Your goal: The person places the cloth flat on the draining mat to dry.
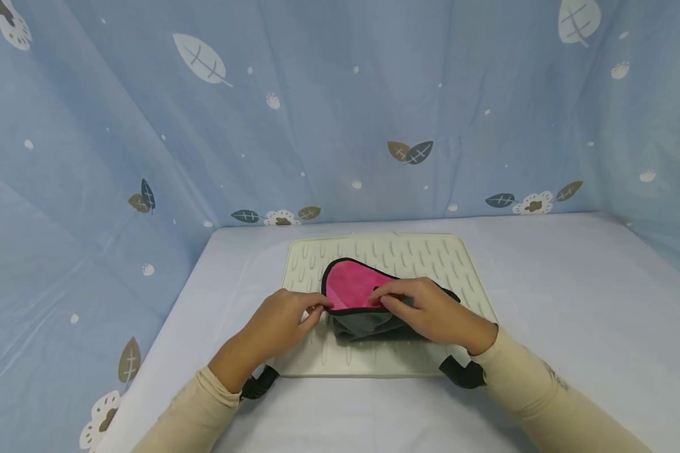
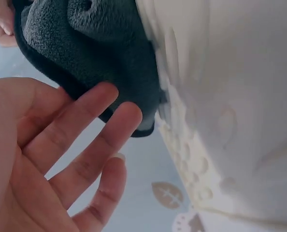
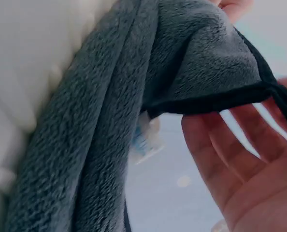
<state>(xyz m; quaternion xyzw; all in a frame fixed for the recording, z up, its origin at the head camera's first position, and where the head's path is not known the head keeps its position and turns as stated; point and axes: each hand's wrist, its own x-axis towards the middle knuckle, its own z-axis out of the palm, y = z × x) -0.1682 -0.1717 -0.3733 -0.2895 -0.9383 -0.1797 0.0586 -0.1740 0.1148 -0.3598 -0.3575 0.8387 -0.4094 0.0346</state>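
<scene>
A two-sided plush cloth (image 1: 348,283), pink on one face and grey on the other with black edging, lies partly folded over a cream ribbed mat. My left hand (image 1: 283,318) pinches the cloth's left corner between thumb and index finger; its other fingers spread loosely against the grey side in the left wrist view. Over the right half, my right hand (image 1: 430,311) holds the black edge with its fingertips. Seen from the right wrist, the grey pile (image 3: 211,63) is lifted in a fold, and the right fingers (image 3: 201,140) reach behind the trim.
The cream mat (image 1: 317,362) has raised ribs and lies on a white-covered table (image 1: 572,302). A blue curtain (image 1: 340,126) printed with leaves and flowers closes off the back and left. Black straps (image 1: 463,372) hang at both wrists, close to the mat's front corners.
</scene>
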